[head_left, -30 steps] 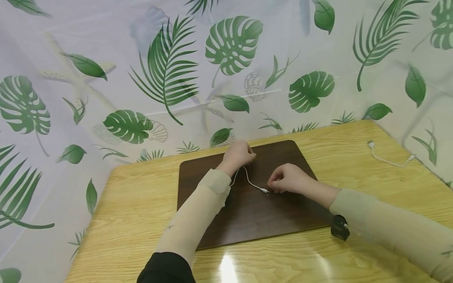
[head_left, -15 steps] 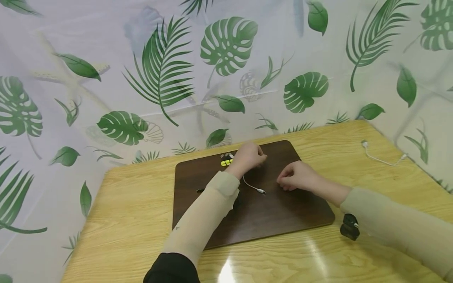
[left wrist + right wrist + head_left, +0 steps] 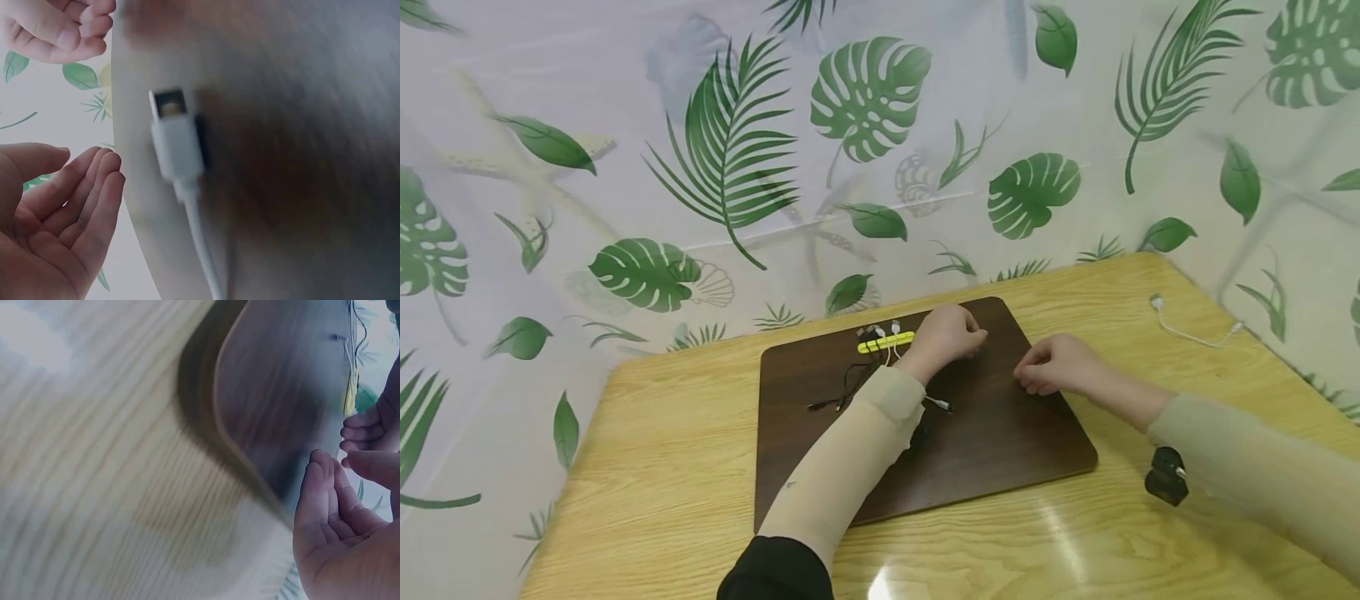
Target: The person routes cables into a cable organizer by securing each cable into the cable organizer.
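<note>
My left hand (image 3: 946, 340) is over the far part of a dark brown board (image 3: 985, 450), its fingers loosely bent with nothing in them. On the board beside it, a yellow cable holder strip (image 3: 895, 340) carries several black and white cables. A white USB plug (image 3: 178, 144) stands out close up in the left wrist view, apart from the fingers. Another end of a white cable, a small plug (image 3: 938, 404), lies just below the left wrist. My right hand (image 3: 1063, 367) hovers near the board's right edge, thumb apart from the fingers (image 3: 315, 494), holding nothing.
A short white cable (image 3: 1191, 335) lies on the wooden table (image 3: 1150, 367) at the far right. Black cable ends (image 3: 822, 405) rest on the board's left half, partly covered by the left sleeve. A leaf-patterned cloth (image 3: 880, 167) hangs behind the table.
Both hands have moved right across the board, uncovering the yellow strip and its cables. My right hand has come away from the small white plug. The head view has shifted slightly.
</note>
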A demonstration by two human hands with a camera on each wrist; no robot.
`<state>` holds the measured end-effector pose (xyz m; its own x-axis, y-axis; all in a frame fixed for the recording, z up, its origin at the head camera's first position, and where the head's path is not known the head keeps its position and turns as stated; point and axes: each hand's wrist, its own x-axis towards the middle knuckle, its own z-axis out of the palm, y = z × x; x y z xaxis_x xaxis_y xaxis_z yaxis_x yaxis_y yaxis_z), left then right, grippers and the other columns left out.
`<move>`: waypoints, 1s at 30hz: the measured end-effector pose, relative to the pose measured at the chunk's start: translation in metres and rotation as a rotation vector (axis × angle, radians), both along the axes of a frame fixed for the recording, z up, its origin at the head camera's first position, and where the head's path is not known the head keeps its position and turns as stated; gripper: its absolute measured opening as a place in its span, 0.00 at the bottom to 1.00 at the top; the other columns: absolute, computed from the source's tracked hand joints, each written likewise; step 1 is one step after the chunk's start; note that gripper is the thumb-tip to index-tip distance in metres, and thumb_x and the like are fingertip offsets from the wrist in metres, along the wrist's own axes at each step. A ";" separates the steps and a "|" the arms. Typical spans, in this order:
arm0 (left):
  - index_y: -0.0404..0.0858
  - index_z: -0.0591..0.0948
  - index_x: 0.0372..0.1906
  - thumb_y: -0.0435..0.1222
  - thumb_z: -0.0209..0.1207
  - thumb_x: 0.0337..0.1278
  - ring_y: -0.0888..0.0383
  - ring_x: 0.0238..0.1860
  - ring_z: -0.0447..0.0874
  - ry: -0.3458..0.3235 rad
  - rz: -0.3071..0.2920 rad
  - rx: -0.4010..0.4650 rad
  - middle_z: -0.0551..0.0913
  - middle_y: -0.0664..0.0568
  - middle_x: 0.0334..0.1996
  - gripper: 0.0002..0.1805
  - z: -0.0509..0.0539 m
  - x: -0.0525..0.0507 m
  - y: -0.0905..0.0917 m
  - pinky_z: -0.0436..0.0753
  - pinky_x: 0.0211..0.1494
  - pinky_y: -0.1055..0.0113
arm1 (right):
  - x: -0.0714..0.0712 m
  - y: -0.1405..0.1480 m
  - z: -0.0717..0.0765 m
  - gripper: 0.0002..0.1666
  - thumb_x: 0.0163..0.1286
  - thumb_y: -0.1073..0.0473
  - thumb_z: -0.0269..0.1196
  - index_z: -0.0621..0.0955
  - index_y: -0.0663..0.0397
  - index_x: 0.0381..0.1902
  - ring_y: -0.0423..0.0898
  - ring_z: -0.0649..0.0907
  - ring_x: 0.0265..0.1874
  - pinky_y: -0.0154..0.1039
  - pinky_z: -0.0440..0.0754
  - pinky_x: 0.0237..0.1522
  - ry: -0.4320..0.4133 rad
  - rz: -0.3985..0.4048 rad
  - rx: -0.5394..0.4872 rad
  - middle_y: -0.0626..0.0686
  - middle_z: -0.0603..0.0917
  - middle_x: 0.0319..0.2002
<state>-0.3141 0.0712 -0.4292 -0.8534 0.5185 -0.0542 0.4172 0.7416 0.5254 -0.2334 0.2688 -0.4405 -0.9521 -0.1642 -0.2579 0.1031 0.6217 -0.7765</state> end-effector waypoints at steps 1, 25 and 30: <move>0.36 0.90 0.27 0.43 0.60 0.78 0.63 0.18 0.76 -0.005 0.002 0.010 0.83 0.55 0.17 0.22 0.000 0.001 0.002 0.73 0.29 0.72 | 0.000 0.004 0.000 0.16 0.76 0.63 0.62 0.86 0.76 0.49 0.42 0.90 0.32 0.40 0.91 0.39 0.000 -0.004 0.000 0.60 0.92 0.37; 0.47 0.67 0.10 0.41 0.62 0.76 0.66 0.13 0.54 0.003 -0.025 0.115 0.60 0.61 0.09 0.32 -0.013 0.017 0.049 0.60 0.22 0.74 | 0.008 0.067 -0.001 0.23 0.78 0.63 0.62 0.80 0.85 0.54 0.39 0.89 0.31 0.37 0.91 0.39 -0.028 -0.126 -0.023 0.57 0.93 0.35; 0.47 0.63 0.09 0.40 0.61 0.77 0.65 0.13 0.49 -0.017 -0.046 0.125 0.56 0.60 0.09 0.34 -0.013 0.020 0.058 0.57 0.22 0.73 | 0.012 0.080 0.000 0.23 0.78 0.62 0.63 0.81 0.84 0.54 0.38 0.89 0.30 0.38 0.92 0.38 -0.013 -0.147 0.013 0.55 0.93 0.33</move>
